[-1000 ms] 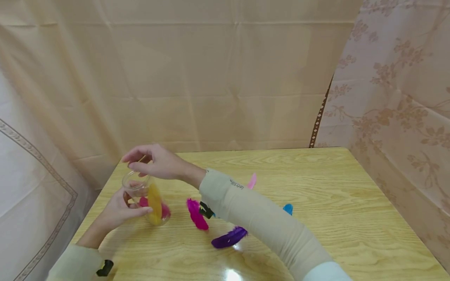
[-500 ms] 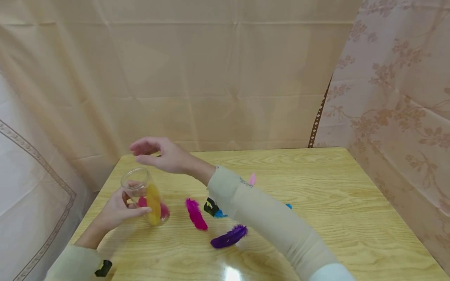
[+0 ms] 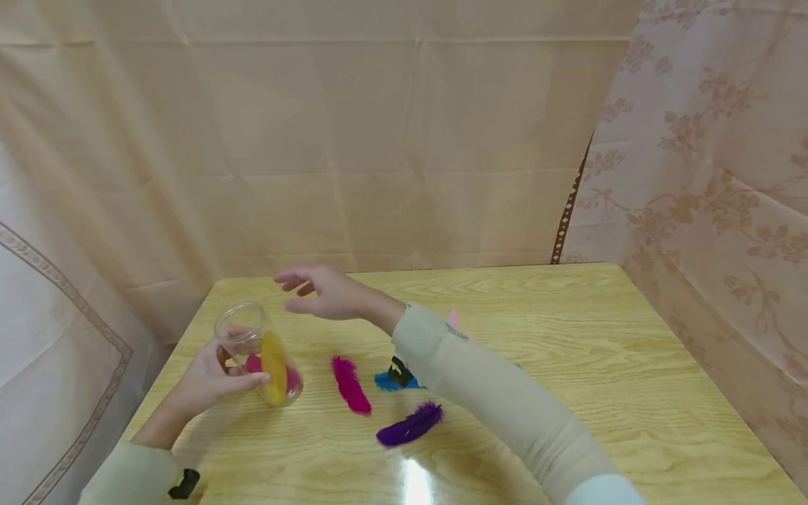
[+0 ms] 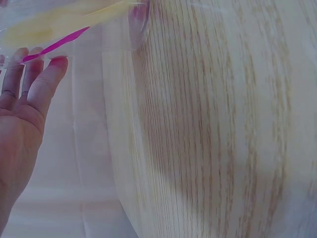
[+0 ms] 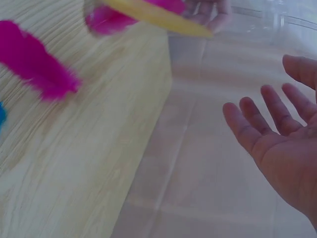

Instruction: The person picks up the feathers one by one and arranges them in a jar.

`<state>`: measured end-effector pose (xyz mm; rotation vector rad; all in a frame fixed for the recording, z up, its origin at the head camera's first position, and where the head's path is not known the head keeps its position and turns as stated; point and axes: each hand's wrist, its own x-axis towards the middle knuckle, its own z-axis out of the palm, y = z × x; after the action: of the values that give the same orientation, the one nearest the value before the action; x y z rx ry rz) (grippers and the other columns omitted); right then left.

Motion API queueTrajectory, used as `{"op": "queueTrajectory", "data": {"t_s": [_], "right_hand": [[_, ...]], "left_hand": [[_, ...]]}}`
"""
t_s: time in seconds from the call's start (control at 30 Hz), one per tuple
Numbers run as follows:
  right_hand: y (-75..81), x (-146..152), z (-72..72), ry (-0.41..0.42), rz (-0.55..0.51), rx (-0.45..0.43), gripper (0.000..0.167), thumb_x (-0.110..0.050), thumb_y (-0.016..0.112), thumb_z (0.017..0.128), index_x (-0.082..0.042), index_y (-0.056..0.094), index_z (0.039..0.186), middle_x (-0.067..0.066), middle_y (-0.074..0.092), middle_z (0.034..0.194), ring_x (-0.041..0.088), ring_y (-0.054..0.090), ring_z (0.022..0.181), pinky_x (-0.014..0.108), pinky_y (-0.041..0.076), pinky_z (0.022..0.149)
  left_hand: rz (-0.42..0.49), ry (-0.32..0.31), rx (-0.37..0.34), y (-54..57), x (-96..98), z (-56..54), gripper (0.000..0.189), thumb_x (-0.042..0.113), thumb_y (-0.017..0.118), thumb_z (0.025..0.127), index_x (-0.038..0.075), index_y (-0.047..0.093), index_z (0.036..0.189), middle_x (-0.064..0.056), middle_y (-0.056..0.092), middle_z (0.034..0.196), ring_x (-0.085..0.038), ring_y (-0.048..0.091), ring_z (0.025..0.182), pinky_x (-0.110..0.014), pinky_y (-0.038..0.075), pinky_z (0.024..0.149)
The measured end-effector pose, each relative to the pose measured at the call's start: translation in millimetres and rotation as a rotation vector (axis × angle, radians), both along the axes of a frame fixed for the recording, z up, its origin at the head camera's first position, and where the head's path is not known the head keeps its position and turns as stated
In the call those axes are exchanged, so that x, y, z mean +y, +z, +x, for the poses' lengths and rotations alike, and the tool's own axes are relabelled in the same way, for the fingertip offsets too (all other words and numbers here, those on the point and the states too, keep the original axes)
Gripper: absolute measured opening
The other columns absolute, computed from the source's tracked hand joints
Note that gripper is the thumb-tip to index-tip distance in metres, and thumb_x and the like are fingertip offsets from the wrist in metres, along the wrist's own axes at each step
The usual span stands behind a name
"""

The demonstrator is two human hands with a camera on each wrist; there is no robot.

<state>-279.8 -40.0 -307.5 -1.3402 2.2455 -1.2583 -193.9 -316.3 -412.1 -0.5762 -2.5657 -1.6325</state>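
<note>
My left hand (image 3: 208, 375) grips a clear jar (image 3: 241, 324) around its side, tilted above the left part of the table. Inside it are a yellow feather (image 3: 273, 368) and a magenta feather (image 3: 293, 379); the left wrist view also shows the yellow feather (image 4: 59, 25) through the clear wall. My right hand (image 3: 328, 293) hovers up and to the right of the jar's mouth. Its fingers are spread and loosely bent, with nothing between them, as the right wrist view of that hand (image 5: 282, 134) confirms.
On the wooden table (image 3: 568, 315) lie a magenta feather (image 3: 350, 386), a purple feather (image 3: 411, 425) and a blue feather (image 3: 386, 381). A pink feather (image 3: 452, 319) shows behind the right sleeve, which hides part of the table. Curtains (image 3: 379, 140) hang behind and at both sides.
My right hand has drawn away from the jar's mouth, first upward, then to the right. The left hand and the jar have hardly moved.
</note>
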Motion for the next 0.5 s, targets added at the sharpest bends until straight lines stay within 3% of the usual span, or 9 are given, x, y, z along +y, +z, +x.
{"op": "queueTrajectory", "data": {"t_s": [0.13,0.33,0.5], "right_hand": [[-11.1,5.8,-1.3,0.001,0.14,0.037,0.047,-0.017,0.062,0.103,-0.005,0.051,0.146,0.01,0.058,0.142,0.019,0.056,0.128,0.021,0.047,0.102],[-33.0,10.0,-5.5,0.039,0.3,0.171,0.043,-0.013,0.062,0.102,-0.002,0.055,0.142,0.011,0.059,0.14,0.021,0.056,0.126,0.024,0.046,0.103],[-49.5,14.3,-6.2,0.051,0.439,0.214,0.04,-0.015,0.064,0.102,-0.003,0.059,0.139,0.01,0.062,0.137,0.021,0.056,0.126,0.024,0.044,0.105]], "left_hand": [[0.002,-0.002,-0.002,0.5,0.4,-0.2,0.063,-0.006,0.082,0.08,0.003,0.049,0.132,-0.006,0.064,0.117,-0.017,0.061,0.097,-0.032,0.061,0.071],[0.007,-0.013,-0.005,3.2,2.9,-0.3,0.064,-0.007,0.082,0.08,0.003,0.047,0.133,-0.006,0.065,0.118,-0.019,0.062,0.1,-0.034,0.062,0.075],[-0.011,0.008,-0.009,6.3,3.9,1.6,0.065,-0.005,0.083,0.08,0.005,0.047,0.133,-0.004,0.066,0.117,-0.018,0.062,0.099,-0.035,0.062,0.074]]}}
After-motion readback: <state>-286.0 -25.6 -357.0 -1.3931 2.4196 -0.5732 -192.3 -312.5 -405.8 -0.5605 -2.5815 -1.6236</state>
